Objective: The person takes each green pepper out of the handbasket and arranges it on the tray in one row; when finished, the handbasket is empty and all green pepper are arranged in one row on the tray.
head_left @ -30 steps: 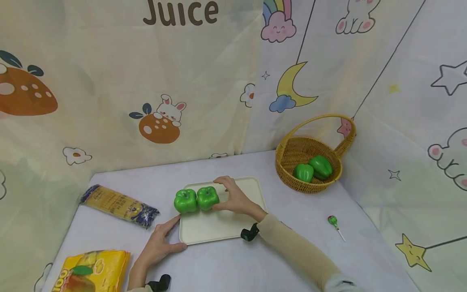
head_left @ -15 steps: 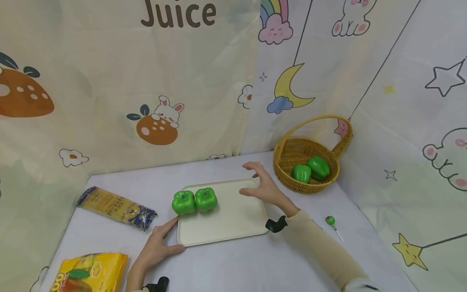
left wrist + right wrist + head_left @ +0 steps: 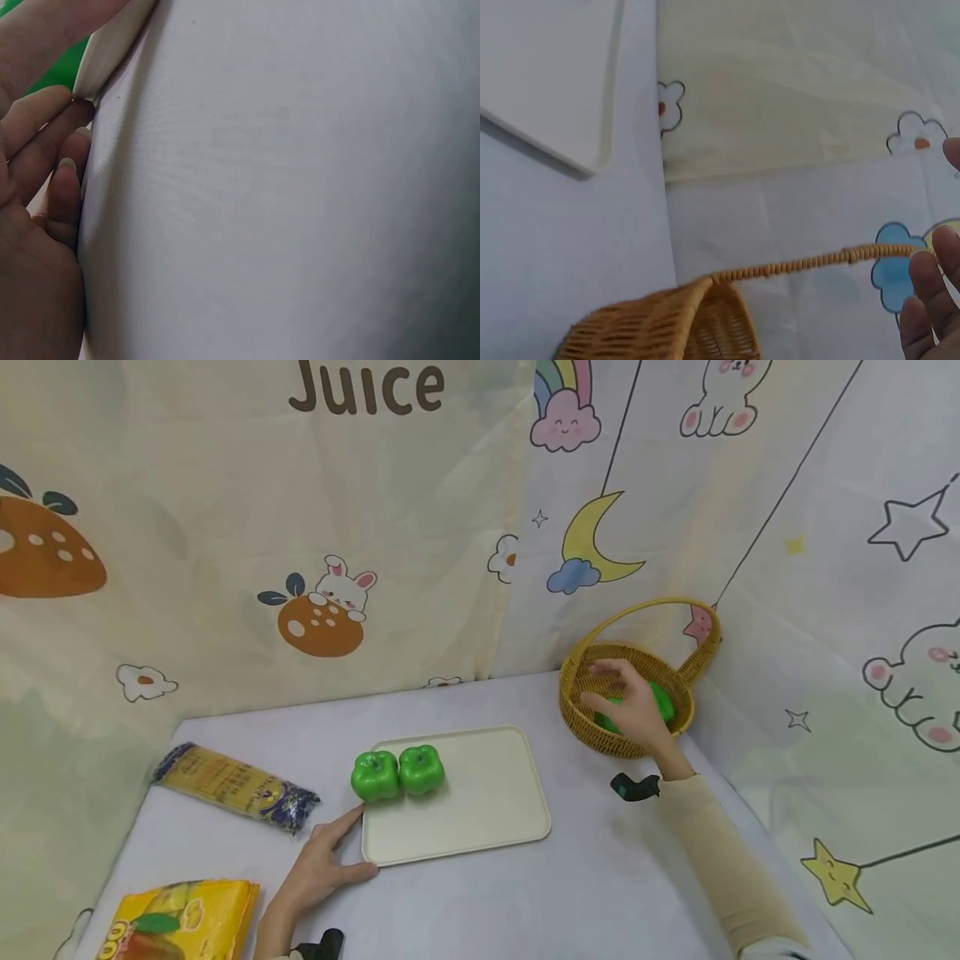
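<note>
Along the left of the surface lie a yellow bag and a blue-and-gold packet. Beside them, the left hand touches the cream tray with its grip spread. Two green peppers sit together at the tray's left end. Farther right, the right hand, grip wide, hangs over the wicker basket, partly hiding green peppers inside.

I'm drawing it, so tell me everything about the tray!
The pale cream rectangular tray has rounded corners and a low rim; it looks like plastic. It lies flat on the white table. Two shiny green bell peppers sit side by side at its left end, and the person's left grip touches its left edge.
</note>
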A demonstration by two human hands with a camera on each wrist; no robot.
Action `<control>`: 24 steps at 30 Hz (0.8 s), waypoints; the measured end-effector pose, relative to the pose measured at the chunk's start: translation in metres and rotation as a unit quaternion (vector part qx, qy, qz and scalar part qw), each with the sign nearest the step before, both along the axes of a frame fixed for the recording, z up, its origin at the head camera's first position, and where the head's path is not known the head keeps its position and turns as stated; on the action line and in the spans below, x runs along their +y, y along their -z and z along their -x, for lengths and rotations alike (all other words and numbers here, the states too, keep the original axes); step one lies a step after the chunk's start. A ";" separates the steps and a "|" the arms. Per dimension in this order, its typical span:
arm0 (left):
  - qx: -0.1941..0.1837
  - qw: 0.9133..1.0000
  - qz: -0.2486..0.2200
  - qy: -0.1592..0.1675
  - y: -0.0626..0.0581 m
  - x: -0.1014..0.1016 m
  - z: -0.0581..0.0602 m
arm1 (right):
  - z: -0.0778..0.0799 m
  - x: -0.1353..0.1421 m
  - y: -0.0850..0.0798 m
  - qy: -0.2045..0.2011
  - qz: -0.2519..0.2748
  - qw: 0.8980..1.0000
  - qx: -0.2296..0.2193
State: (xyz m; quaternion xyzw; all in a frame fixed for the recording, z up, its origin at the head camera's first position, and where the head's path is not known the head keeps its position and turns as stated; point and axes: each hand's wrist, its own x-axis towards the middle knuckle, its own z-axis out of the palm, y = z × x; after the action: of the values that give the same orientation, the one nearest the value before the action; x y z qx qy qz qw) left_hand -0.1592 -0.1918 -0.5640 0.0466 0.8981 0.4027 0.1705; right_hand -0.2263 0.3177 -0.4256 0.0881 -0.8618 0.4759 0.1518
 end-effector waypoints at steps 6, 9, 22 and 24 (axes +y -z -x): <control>0.005 1.000 -0.002 0.007 -0.001 -0.001 0.000 | 0.005 0.039 -0.003 0.065 0.012 0.998 0.000; 0.006 1.000 -0.003 0.012 -0.001 0.000 0.000 | 0.011 0.056 -0.001 0.102 0.016 0.995 -0.002; -0.001 1.000 0.003 0.007 -0.002 -0.001 0.001 | 0.028 0.081 0.000 0.163 0.038 0.985 -0.034; 0.000 1.000 0.001 0.008 -0.002 -0.001 0.001 | 0.028 0.083 0.000 0.165 0.035 0.985 -0.041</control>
State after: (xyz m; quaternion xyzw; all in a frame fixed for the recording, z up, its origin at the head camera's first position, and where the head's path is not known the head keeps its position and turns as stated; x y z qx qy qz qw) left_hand -0.1600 -0.1923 -0.5624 0.0531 0.8979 0.4009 0.1739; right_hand -0.2548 0.4009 -0.4259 -0.0805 -0.8528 0.4771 0.1963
